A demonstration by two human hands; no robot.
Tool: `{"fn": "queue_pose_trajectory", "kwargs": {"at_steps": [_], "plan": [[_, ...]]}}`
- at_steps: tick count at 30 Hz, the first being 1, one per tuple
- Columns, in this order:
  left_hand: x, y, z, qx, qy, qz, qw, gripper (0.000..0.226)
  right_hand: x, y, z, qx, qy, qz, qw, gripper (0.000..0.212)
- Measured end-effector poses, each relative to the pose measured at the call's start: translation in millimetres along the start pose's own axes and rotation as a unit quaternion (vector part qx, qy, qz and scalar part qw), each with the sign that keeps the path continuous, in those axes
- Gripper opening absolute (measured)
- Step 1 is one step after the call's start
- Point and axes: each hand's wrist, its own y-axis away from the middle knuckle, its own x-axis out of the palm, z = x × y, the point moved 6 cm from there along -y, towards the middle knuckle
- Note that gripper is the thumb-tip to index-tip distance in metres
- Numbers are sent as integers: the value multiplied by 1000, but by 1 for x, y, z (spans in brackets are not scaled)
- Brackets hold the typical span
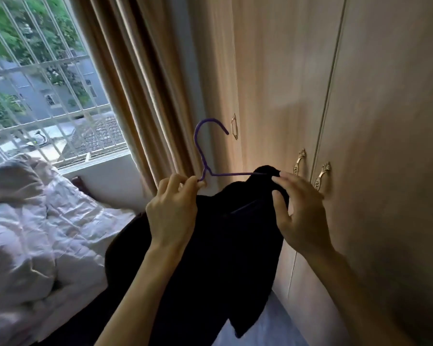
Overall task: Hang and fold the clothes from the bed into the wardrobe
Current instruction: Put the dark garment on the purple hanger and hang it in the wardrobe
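Before the shut wardrobe (pixel 373 96), I see both arms raised: the left hand (pixel 173 213) pinches the thin purple hanger (pixel 200 151) at its neck, and the right hand (pixel 303 216) grips the dark, soft garment (pixel 223 250) over the hanger's shoulder bar. It hangs limp between them, beside the rumpled bed (pixel 48 221).

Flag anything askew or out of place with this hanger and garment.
The purple hanger sits askew: only one arm is inside the dark garment, where the right hand pinches the fabric. The left hand pinches the hanger's bare other side, so the garment droops lopsided.
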Motion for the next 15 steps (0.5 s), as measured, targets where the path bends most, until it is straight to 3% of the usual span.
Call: {"fn": "queue_pose_trajectory", "kwargs": {"at_steps": [4,8,13,15], "plan": [[49,-38,18,-3,39,18,999,17,28,-19,-24,43,31,-17,998,38],[107,-62,28,35,99,32,994,16,40,-32,-45,77,151,-30,985,28],[168,-86,36,85,205,48,974,29,61,-27,-85,189,239,-15,952,46],[186,-98,38,117,241,49,962,23,63,-24,-95,249,281,-25,926,49]]}}
